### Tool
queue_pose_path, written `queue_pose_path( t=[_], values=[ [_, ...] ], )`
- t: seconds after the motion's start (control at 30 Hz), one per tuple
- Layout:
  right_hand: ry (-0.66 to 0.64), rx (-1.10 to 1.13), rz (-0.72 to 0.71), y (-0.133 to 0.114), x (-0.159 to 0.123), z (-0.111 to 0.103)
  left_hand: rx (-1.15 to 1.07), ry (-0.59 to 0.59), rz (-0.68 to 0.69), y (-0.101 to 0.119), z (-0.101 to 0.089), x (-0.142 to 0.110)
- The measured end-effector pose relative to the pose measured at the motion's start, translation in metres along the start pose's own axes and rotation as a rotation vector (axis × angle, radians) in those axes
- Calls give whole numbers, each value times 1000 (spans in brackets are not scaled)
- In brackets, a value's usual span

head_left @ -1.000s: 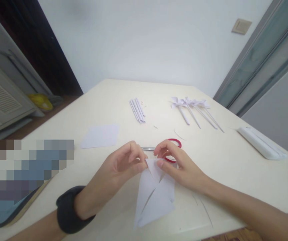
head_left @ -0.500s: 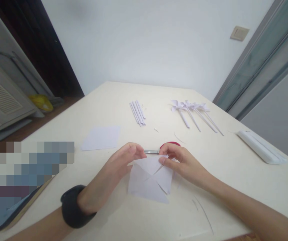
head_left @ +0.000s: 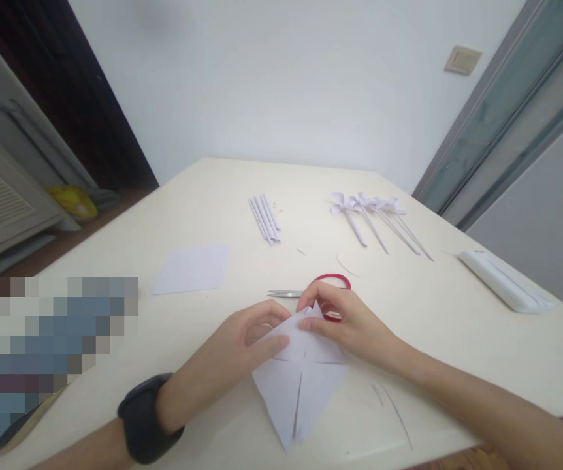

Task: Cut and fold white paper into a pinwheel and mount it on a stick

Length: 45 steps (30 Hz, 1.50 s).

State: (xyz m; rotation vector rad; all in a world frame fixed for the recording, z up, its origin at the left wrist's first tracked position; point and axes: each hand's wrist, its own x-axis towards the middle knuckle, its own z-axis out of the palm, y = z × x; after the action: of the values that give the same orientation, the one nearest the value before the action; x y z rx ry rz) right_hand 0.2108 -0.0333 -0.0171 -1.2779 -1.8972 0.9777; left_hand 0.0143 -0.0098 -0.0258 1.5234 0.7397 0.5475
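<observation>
A white square of paper point(head_left: 281, 385), slit from its corners toward the middle, is held just above the table with one corner pointing at me. My left hand point(head_left: 257, 336) pinches its upper left edge, thumb on top and fingers behind. At the top corner, my right hand point(head_left: 335, 313) grips the paper between thumb and fingers. Right behind that hand lie scissors point(head_left: 286, 294) with red handles, partly covered by it; their blades point left.
Several rolled paper sticks point(head_left: 264, 220) lie farther back. Paper pinwheels point(head_left: 360, 203) on sticks rest at the back right. A flat paper sheet point(head_left: 192, 269) is on the left, a white packet point(head_left: 504, 281) on the right. Thin paper scraps point(head_left: 396, 414) lie near the front edge.
The slit paper has been turned so a corner now points toward me. My left hand has closed on its edge, and my right hand has shifted slightly left, showing more of the scissors.
</observation>
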Motion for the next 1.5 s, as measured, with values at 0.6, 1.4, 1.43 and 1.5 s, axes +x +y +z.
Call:
queue_pose_path(
  t=[0.6,1.4,1.43,1.5],
  values=[
    [32,169,-41,0,1,-5,-31,14,-100,12,-1,-1],
    [5,-11,-158,-2,-5,8,454,143,46,34,9,-6],
    [-1,-23,-170,-2,-6,10,475,138,65,34,10,-7],
    [-5,-43,-192,-4,-8,13,488,117,93,32,10,-7]
  ],
)
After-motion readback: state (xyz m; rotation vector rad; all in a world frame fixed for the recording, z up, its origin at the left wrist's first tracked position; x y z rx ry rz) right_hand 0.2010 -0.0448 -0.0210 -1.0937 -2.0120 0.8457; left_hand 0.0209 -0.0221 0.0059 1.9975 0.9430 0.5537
